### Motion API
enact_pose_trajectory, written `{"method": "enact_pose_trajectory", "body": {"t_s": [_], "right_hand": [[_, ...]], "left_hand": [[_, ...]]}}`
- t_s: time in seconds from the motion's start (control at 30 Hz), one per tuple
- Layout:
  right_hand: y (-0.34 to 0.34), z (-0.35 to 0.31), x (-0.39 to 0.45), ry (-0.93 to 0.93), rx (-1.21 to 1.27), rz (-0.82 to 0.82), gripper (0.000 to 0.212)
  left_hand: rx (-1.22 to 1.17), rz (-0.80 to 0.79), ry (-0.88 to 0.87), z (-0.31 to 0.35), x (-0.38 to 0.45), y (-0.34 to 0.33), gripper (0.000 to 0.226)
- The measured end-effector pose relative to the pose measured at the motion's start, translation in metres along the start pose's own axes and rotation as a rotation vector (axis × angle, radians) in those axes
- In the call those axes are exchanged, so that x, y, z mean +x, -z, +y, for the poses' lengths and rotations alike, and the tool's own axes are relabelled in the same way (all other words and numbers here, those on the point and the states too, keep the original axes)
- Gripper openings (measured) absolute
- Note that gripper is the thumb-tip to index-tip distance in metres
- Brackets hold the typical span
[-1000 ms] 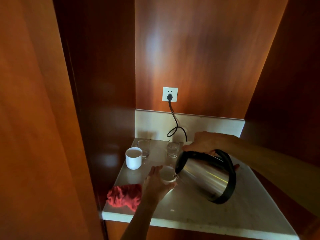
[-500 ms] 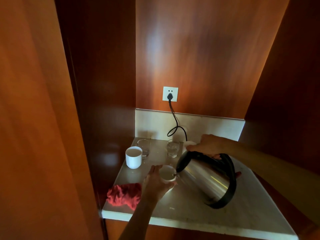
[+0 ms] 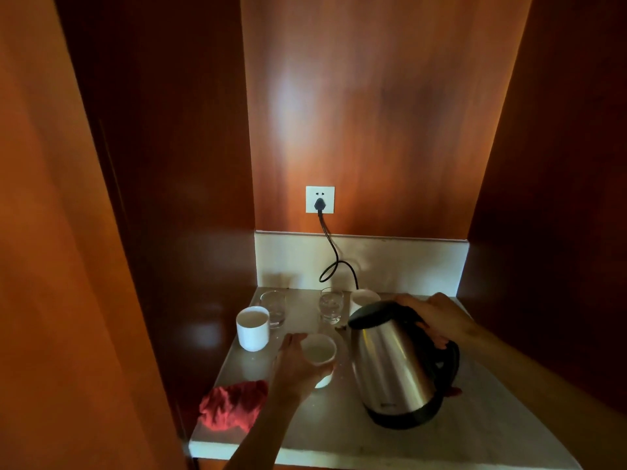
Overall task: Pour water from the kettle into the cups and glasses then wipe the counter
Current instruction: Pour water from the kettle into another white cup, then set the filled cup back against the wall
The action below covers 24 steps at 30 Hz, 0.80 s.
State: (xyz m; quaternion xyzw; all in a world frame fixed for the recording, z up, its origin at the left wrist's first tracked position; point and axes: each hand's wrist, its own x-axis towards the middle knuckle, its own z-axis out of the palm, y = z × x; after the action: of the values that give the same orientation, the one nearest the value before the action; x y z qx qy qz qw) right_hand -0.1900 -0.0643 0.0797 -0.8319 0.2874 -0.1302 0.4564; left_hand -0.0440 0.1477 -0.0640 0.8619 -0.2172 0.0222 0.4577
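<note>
Two hands work over the counter (image 3: 339, 435), with the kettle (image 3: 397, 364) as the landmark. Nearest, left of it, a red cloth (image 3: 232, 403) lies by the counter's front edge. The left hand (image 3: 298, 364) curls round a white cup (image 3: 319, 351) just left of the kettle. The right hand (image 3: 437, 317) grips the kettle's black handle; the kettle is nearly upright. Farther left stands a second cup (image 3: 252, 328). Behind the kettle are two glasses (image 3: 331, 305) (image 3: 273, 307), a third cup (image 3: 363, 297), and a plugged-in socket (image 3: 320, 199).
</note>
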Motion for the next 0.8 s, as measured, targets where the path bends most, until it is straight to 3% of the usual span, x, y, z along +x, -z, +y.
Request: {"method": "enact_pose_trajectory", "body": {"t_s": [0.13,0.37,0.8], "right_hand": [[0.017,0.019,0.006,0.001,0.157,0.154,0.068],[0.032,0.051,0.028,0.013,0.275,0.42,0.061],[0.061,0.089,0.046,-0.091,0.317,0.486,0.068]], "left_hand": [[0.017,0.017,0.018,0.015,0.024,0.004,0.089],[0.158,0.025,0.061,0.032,0.083,-0.001,0.09],[0.222,-0.025,0.129,0.016,0.147,-0.046,0.088]]}}
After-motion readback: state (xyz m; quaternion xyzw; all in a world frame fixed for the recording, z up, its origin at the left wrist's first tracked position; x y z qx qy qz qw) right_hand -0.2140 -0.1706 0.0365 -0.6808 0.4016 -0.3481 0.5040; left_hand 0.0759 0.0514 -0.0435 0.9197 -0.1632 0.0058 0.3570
